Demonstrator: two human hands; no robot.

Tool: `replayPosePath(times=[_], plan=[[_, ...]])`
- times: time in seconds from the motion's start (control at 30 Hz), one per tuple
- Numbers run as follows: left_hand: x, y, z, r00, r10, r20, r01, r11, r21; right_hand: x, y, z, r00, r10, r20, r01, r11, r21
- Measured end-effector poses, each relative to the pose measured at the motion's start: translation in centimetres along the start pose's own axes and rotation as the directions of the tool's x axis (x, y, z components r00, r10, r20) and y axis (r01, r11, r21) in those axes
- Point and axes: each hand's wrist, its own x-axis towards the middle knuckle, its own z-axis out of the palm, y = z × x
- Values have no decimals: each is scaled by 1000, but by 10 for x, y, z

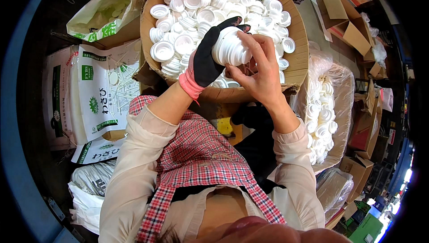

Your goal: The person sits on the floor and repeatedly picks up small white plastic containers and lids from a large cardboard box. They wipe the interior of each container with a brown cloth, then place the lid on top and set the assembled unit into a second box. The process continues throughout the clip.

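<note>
Up front, the big round brown cardboard box point(300, 59) is heaped with white ribbed plastic caps point(187, 24). Over its near rim, the black-gloved left hand point(206, 59) and bare right hand point(261, 71) curl their fingers around a stack of white caps point(230, 46). Right of the box, a clear plastic bag point(342, 95) holds more caps; cartons crowd both sides.

Box of caps point(295, 71) ahead, bagged caps point(321, 118) right, sacks point(96, 95) left.

Tilted stack of white caps point(231, 46), perhaps nested
</note>
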Motion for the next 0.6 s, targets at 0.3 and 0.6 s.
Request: replayPosePath(times=[0.3,0.6], plan=[[1,14,8,953,-297,58,265,727,-634,6,13,2,983,131,-126,-85,944,319],[-5,2,28,971,-221,90,239,905,-353,13,34,22,798,598,-73,-456,679,576]])
